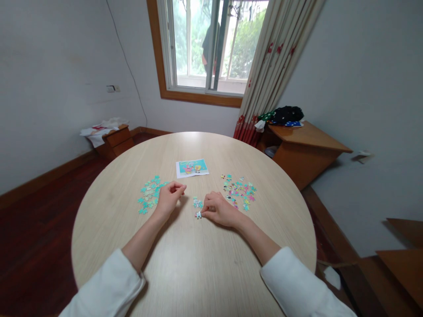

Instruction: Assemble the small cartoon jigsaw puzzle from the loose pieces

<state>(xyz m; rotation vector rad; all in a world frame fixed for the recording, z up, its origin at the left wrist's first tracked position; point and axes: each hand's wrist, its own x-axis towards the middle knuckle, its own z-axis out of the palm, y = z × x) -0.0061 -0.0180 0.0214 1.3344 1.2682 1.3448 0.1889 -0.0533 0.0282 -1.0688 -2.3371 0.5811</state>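
My right hand is closed in a pinch at the edge of a small jigsaw puzzle piece near the middle of the table. Just beyond it lies a little cluster of joined puzzle pieces. My left hand hovers beside the left pile of turquoise and pale green puzzle pieces, partly covering it. Its thumb and fingers are pressed together, and I cannot make out anything between them. To the right of my right hand spreads a second pile of mixed-colour pieces, pink, yellow and turquoise.
A picture sheet with cartoon figures lies behind my hands on the round wooden table. Beyond the table stand a small cabinet with cloths on the left and a wooden desk on the right. A person shows outside the window.
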